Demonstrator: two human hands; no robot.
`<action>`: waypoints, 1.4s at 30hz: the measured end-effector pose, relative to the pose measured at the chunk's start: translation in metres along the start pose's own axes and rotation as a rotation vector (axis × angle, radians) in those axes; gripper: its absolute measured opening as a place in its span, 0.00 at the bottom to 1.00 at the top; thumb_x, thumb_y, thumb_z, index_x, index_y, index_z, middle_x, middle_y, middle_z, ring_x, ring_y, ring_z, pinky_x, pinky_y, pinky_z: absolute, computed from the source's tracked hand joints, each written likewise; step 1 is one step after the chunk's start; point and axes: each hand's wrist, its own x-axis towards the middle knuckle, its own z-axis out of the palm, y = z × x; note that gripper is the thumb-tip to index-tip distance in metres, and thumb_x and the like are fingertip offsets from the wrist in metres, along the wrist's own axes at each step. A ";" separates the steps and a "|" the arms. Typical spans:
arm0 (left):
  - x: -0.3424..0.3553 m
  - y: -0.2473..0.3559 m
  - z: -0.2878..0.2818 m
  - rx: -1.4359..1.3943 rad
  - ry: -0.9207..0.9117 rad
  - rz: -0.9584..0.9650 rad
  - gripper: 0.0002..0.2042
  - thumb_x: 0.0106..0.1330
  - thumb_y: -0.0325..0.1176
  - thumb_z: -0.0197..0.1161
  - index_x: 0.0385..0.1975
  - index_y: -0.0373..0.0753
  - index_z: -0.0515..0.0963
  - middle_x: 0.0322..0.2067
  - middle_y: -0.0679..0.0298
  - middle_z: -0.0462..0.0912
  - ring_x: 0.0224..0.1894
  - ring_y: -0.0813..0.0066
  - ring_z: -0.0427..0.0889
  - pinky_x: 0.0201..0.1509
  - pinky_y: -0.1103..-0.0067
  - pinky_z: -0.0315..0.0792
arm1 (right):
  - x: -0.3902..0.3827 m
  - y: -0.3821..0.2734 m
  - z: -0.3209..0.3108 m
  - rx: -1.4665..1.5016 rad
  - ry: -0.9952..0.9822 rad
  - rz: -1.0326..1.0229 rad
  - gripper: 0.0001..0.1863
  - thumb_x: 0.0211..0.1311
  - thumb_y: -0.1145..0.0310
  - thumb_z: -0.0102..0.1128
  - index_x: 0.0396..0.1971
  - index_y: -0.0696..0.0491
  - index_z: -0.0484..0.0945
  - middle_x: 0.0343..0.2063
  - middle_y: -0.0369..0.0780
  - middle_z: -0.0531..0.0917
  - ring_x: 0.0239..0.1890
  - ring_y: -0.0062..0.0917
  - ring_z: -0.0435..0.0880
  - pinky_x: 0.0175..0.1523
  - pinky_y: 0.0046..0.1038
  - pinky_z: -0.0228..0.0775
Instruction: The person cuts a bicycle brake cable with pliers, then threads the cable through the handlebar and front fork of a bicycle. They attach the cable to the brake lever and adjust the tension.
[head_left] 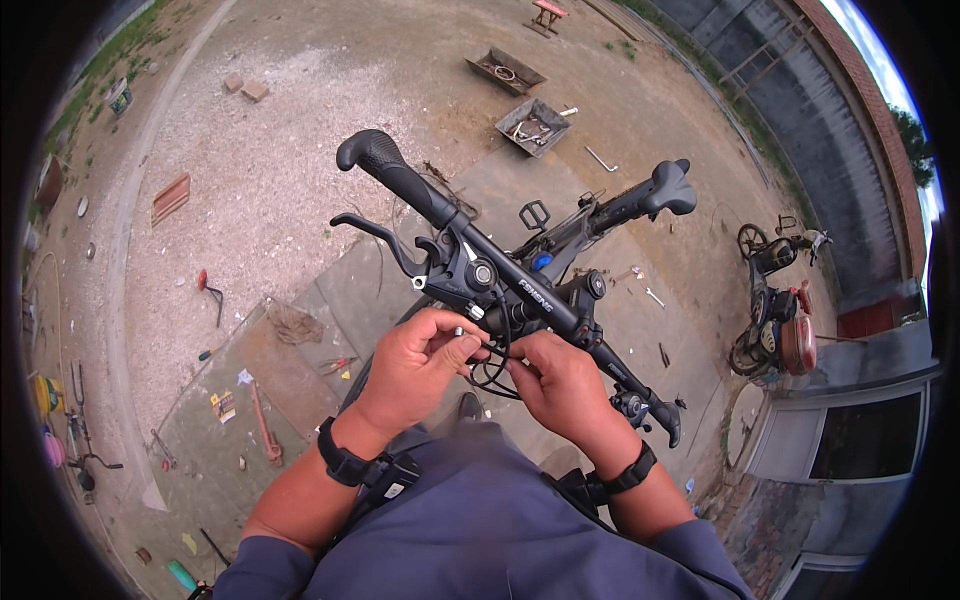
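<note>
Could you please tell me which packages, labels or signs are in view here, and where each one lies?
Marking on the handlebar: white lettering on the black bar, above the left hand and right hand.
Flat packet: on the concrete slab at the left, small, yellow and white.
No screens show.

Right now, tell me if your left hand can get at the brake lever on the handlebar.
Probably yes. The left hand pinches a black cable just below the handlebar, and the brake lever juts out just above it with nothing between them.
</note>
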 end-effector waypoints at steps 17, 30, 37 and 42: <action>-0.010 0.019 -0.008 0.220 0.211 0.250 0.07 0.76 0.29 0.65 0.46 0.34 0.81 0.39 0.63 0.89 0.37 0.84 0.85 0.39 0.84 0.80 | 0.006 0.006 0.017 0.017 0.131 -0.148 0.04 0.61 0.78 0.65 0.36 0.54 0.82 0.29 0.42 0.82 0.33 0.40 0.85 0.37 0.37 0.77; -0.009 0.035 -0.018 0.055 0.237 0.246 0.08 0.79 0.31 0.60 0.49 0.34 0.75 0.43 0.56 0.88 0.43 0.72 0.90 0.40 0.82 0.81 | 0.006 0.008 0.018 0.036 0.163 -0.152 0.06 0.61 0.80 0.65 0.37 0.56 0.84 0.29 0.42 0.83 0.34 0.37 0.85 0.39 0.33 0.77; 0.001 0.032 -0.019 -0.082 0.245 0.211 0.08 0.79 0.30 0.59 0.50 0.35 0.74 0.43 0.56 0.88 0.41 0.72 0.89 0.39 0.83 0.81 | 0.005 0.007 0.020 0.083 0.249 -0.152 0.05 0.61 0.76 0.66 0.37 0.54 0.82 0.30 0.42 0.83 0.31 0.38 0.85 0.35 0.35 0.77; 0.002 0.025 -0.021 -0.050 0.237 0.169 0.07 0.79 0.31 0.60 0.49 0.35 0.74 0.42 0.59 0.87 0.41 0.73 0.89 0.39 0.83 0.81 | 0.003 0.008 0.023 0.040 0.278 -0.138 0.05 0.62 0.75 0.66 0.37 0.53 0.82 0.30 0.41 0.83 0.31 0.38 0.85 0.35 0.35 0.78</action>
